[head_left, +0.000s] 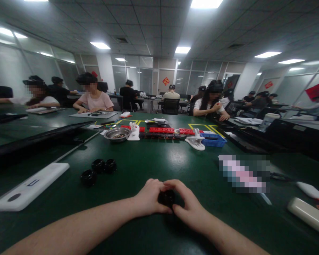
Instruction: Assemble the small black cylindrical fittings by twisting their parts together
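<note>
Near the front middle of the green table (138, 159), my left hand (150, 198) and my right hand (187, 203) close round a small, glossy black round part (167, 198) from both sides. Its lower side is hidden in shadow and by my fingers, and I cannot tell whether it touches the table. Three similar black ring-shaped parts (98, 165) with hollow tops stand in a cluster to the left, well apart from my hands.
A long white device (32, 187) lies at left. Farther back are a metal bowl (117, 134), white clamp-like stands (196, 141), red blocks (161, 130) and a blue basket (214, 140). A beige bar (309, 214) lies at right. Other people sit at tables beyond.
</note>
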The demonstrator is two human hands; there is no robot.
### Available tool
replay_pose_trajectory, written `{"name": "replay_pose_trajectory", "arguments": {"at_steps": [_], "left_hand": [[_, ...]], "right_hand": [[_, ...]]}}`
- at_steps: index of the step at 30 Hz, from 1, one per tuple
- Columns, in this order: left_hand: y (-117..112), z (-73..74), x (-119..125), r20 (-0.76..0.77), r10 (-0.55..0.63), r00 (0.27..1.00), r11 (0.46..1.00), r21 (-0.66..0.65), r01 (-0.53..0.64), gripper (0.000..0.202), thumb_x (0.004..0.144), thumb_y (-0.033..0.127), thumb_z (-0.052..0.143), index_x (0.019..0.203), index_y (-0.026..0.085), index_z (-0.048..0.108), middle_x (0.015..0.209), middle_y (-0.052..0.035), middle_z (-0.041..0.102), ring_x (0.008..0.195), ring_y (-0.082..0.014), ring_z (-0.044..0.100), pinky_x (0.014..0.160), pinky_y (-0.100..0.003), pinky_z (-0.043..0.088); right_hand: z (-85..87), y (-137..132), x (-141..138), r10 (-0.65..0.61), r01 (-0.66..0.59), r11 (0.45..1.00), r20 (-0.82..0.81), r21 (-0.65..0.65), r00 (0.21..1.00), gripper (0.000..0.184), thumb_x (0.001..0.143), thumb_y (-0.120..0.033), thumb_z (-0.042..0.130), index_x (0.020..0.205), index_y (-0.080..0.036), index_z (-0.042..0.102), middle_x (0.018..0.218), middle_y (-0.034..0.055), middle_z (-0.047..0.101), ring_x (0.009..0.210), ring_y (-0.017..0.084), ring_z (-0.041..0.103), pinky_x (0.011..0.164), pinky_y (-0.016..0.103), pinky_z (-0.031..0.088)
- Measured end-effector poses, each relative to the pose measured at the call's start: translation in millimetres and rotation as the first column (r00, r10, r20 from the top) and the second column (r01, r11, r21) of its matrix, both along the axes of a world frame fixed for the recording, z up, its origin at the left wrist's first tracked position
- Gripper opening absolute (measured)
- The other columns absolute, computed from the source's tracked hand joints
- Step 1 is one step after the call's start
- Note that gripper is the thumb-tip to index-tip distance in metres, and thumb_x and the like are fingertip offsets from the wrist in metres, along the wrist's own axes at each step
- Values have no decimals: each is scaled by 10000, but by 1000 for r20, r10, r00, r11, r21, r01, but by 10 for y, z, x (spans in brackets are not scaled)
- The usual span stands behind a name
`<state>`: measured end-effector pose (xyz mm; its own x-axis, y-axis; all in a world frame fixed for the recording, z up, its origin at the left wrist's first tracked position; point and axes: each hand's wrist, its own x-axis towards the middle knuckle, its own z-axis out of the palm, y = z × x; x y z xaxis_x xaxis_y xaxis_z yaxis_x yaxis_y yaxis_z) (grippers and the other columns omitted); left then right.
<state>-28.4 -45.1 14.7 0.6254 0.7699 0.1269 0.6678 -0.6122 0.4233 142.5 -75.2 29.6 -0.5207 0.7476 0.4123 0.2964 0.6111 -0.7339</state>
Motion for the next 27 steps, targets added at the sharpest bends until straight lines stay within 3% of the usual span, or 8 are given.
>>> {"name": "replay_pose_trajectory", "arguments": {"at_steps": [2, 7, 10, 14, 18, 20, 24, 27], "left_hand": [[0, 8, -3, 7, 3, 1000, 1000, 0, -3, 483, 593, 517, 685, 945, 204, 580, 859, -15, 613, 796, -219, 538, 723, -328, 377], [8, 13, 2, -45, 4, 999, 1000, 12, -3, 477, 570, 556, 688, 851, 183, 589, 832, -22, 614, 784, -222, 537, 705, -321, 375], [9, -2, 11, -64, 11, 998, 1000, 29, -9, 420, 591, 526, 676, 812, 181, 584, 810, -16, 613, 766, -215, 536, 697, -316, 376], [2, -9, 12, -47, -4, 999, 1000, 21, 5, 394, 612, 484, 660, 854, 182, 586, 811, -14, 608, 772, -213, 541, 715, -319, 380], [0, 3, -6, 12, -29, 999, 1000, 2, 29, 450, 637, 456, 653, 1007, 216, 563, 932, -14, 616, 834, -221, 542, 765, -331, 376], [6, 0, -12, -8, -11, 1000, 1000, -4, 11, 445, 631, 488, 653, 958, 196, 577, 922, -27, 618, 831, -225, 542, 760, -333, 380], [13, -9, -1, -59, 7, 998, 1000, 10, -6, 430, 612, 534, 651, 841, 177, 585, 813, -18, 612, 780, -216, 544, 718, -321, 382], [0, 16, 13, -32, 6, 999, 1000, 6, -6, 434, 600, 513, 672, 872, 185, 589, 826, -15, 611, 787, -216, 543, 718, -319, 379]], "right_hand": [[28, -8, 35, -8, 8, 1000, 16, 16, 1000, 551, 587, -17, 462, 1104, -209, 473, 1106, 63, 537, 1050, 218, 494, 927, 386, 386], [-41, 43, 19, -304, 302, 952, 47, 43, 951, 401, 681, -177, 588, 1063, -179, 468, 1010, 87, 535, 958, 242, 508, 855, 417, 417], [-94, 58, -42, -366, 364, 930, 85, 47, 927, 418, 634, -200, 655, 1016, -176, 485, 939, 72, 540, 893, 243, 517, 804, 413, 437], [-69, 11, -75, -259, 258, 966, 97, 27, 961, 392, 670, -115, 572, 1045, -188, 483, 960, 67, 558, 913, 225, 527, 834, 409, 433], [-8, -41, -40, -63, 62, 998, 58, 18, 996, 589, 617, -17, 489, 1174, -193, 407, 1159, 90, 504, 1084, 218, 470, 945, 409, 376], [-9, -37, -31, -98, 96, 995, 50, 35, 994, 571, 631, -50, 523, 1173, -188, 406, 1167, 99, 496, 1091, 234, 464, 944, 424, 374], [-68, 12, -50, -287, 286, 957, 38, 48, 957, 425, 667, -162, 617, 1063, -184, 463, 1016, 83, 549, 961, 240, 525, 857, 422, 430], [-94, 19, -51, -265, 263, 964, 38, 36, 964, 293, 719, -139, 567, 996, -198, 493, 926, 55, 577, 879, 209, 557, 803, 382, 461]]}}
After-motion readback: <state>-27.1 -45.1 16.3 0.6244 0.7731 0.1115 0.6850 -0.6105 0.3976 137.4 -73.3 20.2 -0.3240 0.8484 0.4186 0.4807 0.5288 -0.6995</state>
